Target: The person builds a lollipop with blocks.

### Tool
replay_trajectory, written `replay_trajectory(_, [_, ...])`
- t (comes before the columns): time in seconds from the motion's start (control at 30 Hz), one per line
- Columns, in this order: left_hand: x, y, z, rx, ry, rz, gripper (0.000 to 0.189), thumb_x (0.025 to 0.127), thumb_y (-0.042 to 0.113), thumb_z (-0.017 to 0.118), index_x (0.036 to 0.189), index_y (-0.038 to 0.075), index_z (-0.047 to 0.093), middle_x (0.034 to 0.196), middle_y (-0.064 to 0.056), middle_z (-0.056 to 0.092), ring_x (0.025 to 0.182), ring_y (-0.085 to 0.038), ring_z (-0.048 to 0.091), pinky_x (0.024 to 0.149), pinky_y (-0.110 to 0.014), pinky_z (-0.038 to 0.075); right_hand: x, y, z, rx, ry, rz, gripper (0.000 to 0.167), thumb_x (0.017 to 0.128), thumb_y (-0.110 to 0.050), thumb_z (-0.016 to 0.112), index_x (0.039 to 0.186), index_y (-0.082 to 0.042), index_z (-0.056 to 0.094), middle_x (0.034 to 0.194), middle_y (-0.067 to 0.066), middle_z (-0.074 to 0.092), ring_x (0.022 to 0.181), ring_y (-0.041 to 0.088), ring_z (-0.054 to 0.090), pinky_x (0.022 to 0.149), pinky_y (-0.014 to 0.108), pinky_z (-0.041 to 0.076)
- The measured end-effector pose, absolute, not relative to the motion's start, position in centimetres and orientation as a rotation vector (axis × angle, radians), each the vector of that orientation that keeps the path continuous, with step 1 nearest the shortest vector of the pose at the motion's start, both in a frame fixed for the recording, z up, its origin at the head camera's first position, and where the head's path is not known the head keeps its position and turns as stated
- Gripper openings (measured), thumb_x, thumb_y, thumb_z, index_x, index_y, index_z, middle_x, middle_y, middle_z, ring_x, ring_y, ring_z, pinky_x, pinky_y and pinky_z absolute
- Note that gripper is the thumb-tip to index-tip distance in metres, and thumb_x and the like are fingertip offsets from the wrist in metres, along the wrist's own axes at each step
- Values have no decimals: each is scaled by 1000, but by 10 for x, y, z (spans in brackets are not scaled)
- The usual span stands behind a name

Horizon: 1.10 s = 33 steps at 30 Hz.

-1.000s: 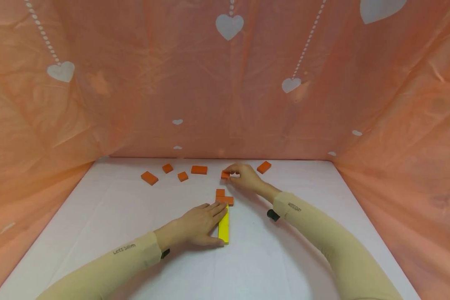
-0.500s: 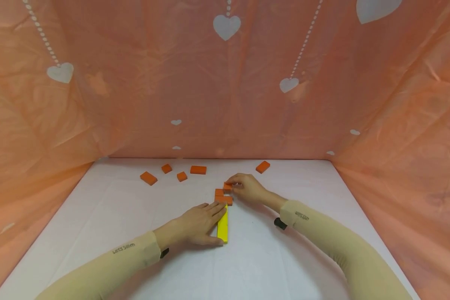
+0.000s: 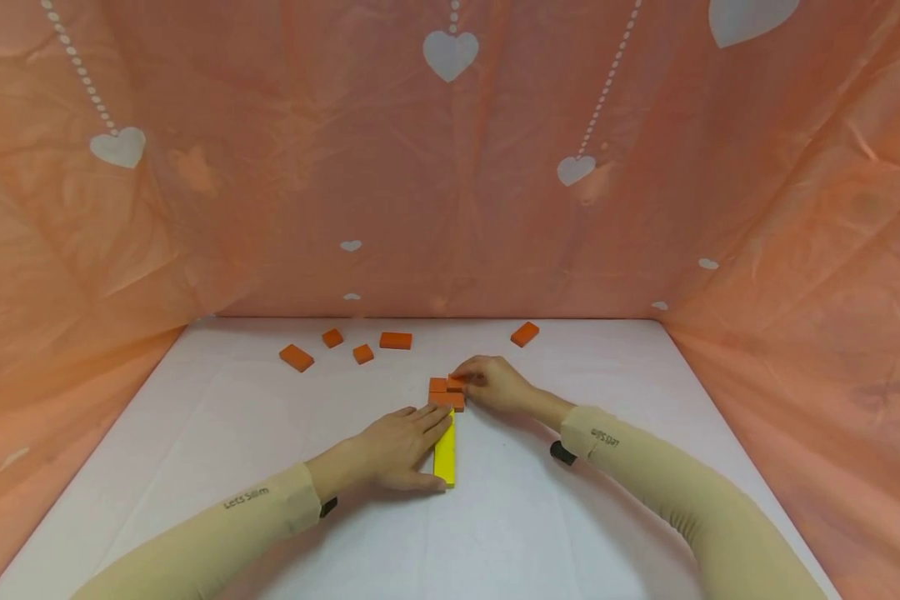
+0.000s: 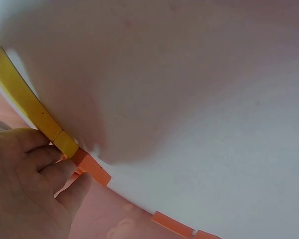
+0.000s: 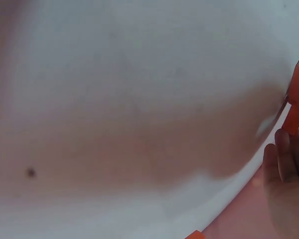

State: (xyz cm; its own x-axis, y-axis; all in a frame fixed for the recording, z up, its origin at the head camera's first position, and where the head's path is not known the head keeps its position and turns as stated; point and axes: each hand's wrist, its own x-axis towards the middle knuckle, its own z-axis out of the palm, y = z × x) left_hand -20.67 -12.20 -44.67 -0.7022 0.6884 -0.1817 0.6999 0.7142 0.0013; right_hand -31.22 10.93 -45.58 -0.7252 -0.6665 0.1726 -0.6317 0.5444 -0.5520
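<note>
In the head view my left hand (image 3: 397,450) lies with fairly straight fingers across a yellow strip of blocks (image 3: 446,458), its thumb at the strip's near end. Its fingertips reach an orange rectangular block (image 3: 450,401) set crosswise at the far end. Behind that block sits a small orange square block (image 3: 437,385). My right hand (image 3: 498,385) pinches another small orange block (image 3: 455,383), right beside the square one. The left wrist view shows a seam dividing the yellow strip into a long block (image 4: 25,97) and a short block (image 4: 65,143). Fingers partly hide the pinched block.
Toward the back left lie several loose orange blocks, among them a rectangular block (image 3: 297,357) and a square block (image 3: 363,353). One more orange block (image 3: 525,334) lies at the back right. Pink curtains (image 3: 450,208) with white hearts surround the white table (image 3: 570,533).
My right hand has brought the small orange block nearer to me, from behind the group to beside the square block. My left hand has stayed in place.
</note>
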Motion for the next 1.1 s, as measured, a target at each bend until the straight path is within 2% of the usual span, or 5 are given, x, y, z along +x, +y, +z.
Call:
replay_trajectory(0.3, [-207, -124, -449, 1153, 2757, -97, 100, 94, 76, 52, 162, 5, 33, 170, -11, 28, 155, -29, 31, 122, -46, 35, -309, 107, -457, -1100, 2684, -895, 28, 99, -6, 67, 126, -3, 74, 124, 9, 73, 120, 27, 66, 107, 44, 52])
replay_trajectory(0.53, [-206, -124, -449, 1171, 2767, -119, 100, 94, 76, 51, 162, 4, 34, 170, -12, 29, 155, -29, 32, 121, -45, 36, -308, 106, -456, -1162, 2694, -930, 27, 98, -3, 65, 123, -1, 75, 121, 11, 74, 116, 28, 68, 102, 42, 55])
replay_trajectory(1.1, [-206, -123, -447, 1137, 2762, -66, 99, 93, 74, 56, 161, 4, 36, 170, -12, 29, 155, -29, 32, 122, -46, 34, -309, 107, -459, -1083, 2683, -920, 31, 99, -6, 65, 129, -3, 71, 129, 10, 72, 120, 26, 66, 103, 43, 54])
